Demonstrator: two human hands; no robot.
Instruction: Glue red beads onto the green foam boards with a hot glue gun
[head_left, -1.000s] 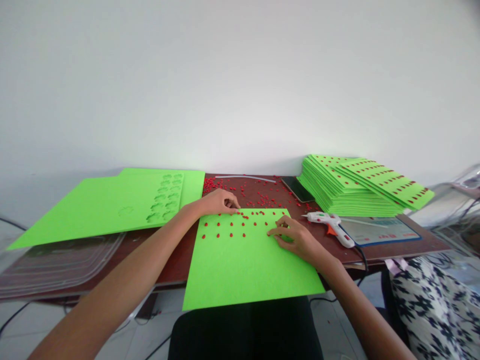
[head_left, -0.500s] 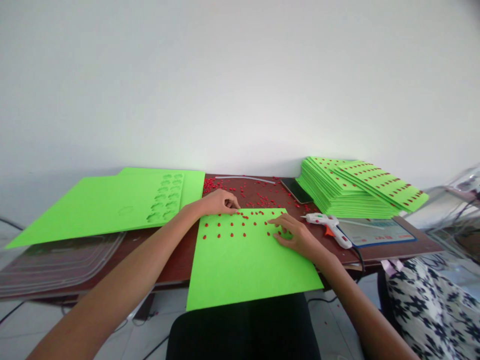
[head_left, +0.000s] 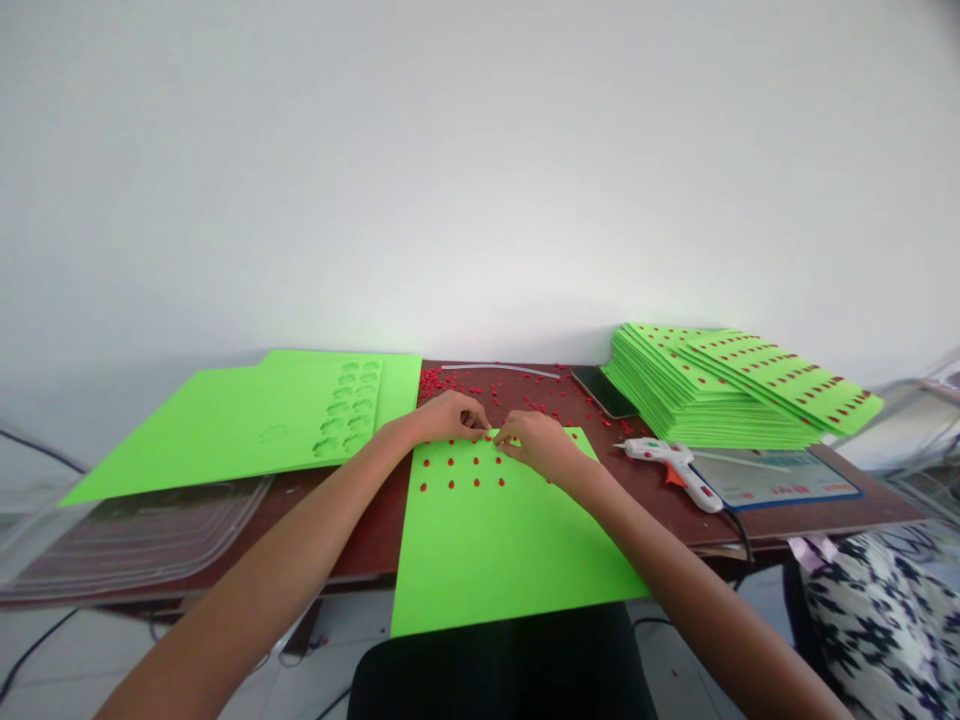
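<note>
A bright green sheet lies partly on the table and reaches over my lap, dotted with rows of small red pieces on its far half. At its far edge my left hand is closed, thumb and fingertips pinched together. My right hand comes from the other side, its fingers also drawn into a pinch almost touching the left fingertips. A speck of red shows between the two hands; whatever each pinch holds is too small to make out. The right hand and forearm cover several of the dots.
Loose red pieces are scattered behind the sheet, near a white stick. Rightward are a phone, stacked dotted green sheets and a white glue gun with a cable. Large green sheets overhang a clear plastic lid leftward.
My right hand has moved left from the sheet's right side to beside my left hand, its fingers drawing together. My left hand stays at the far edge. The view has shifted slightly.
</note>
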